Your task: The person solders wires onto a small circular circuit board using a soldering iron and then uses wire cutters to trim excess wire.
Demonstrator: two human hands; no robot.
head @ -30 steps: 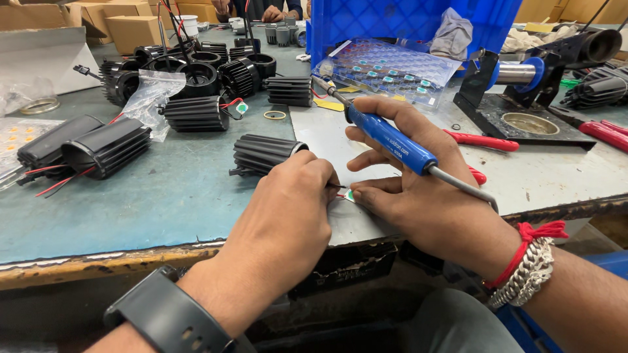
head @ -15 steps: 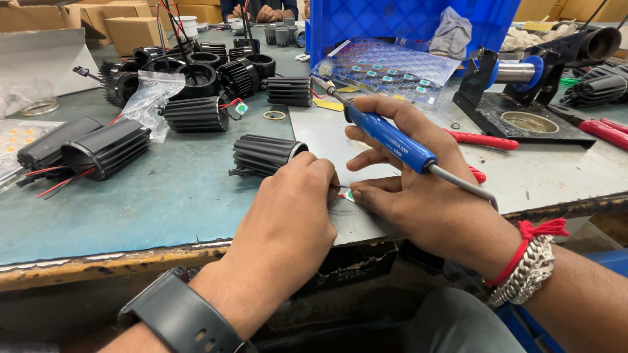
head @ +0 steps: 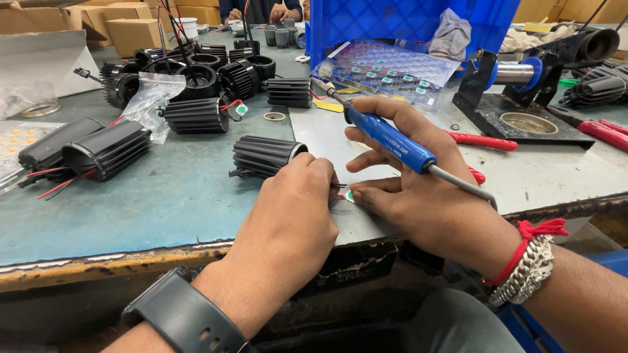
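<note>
Between our two hands, at the near edge of the table (head: pixel 163 202), lies the item in hand: a small LED chip (head: pixel 349 195) with thin red wire leads, pinched from both sides.

- Left hand (head: pixel 288 216): curled knuckles-up, fingertips closed on the leads; a black wristband sits at the wrist. We cannot see the pinch itself, as the fingers hide it.
- Right hand (head: pixel 418 196): thumb and forefinger steady the chip, while the other fingers carry a soldering iron (head: pixel 392 140) across the back of the hand, with its blue ribbed plastic grip, slim metal shank and tip pointing away. A red thread and a metal chain bracelet circle the wrist.
- Step, as we judge it: positioning the leads on the chip, with the iron parked and not applied. The next move seems to call for a firm hold on the tiny part and for bringing the tip round without the wires slipping.
- Just beyond the left hand: a black finned heat-sink housing (head: pixel 265 155), cylindrical, ribbed, matt, lying on its side.
- Farther off to the left: more finned housings (head: pixel 108 149), some with red wires, and a crumpled clear plastic bag (head: pixel 152 98).
- Beyond the right hand: a clear blister tray (head: pixel 392 72) of small chips, a blue plastic crate (head: pixel 405 23), red-handled pliers (head: pixel 484 140) and a black metal stand (head: pixel 517 104) with a round dish.
- Table surface: worn grey-green top, with a pale smooth sheet (head: pixel 327 137) under our hands.
</note>
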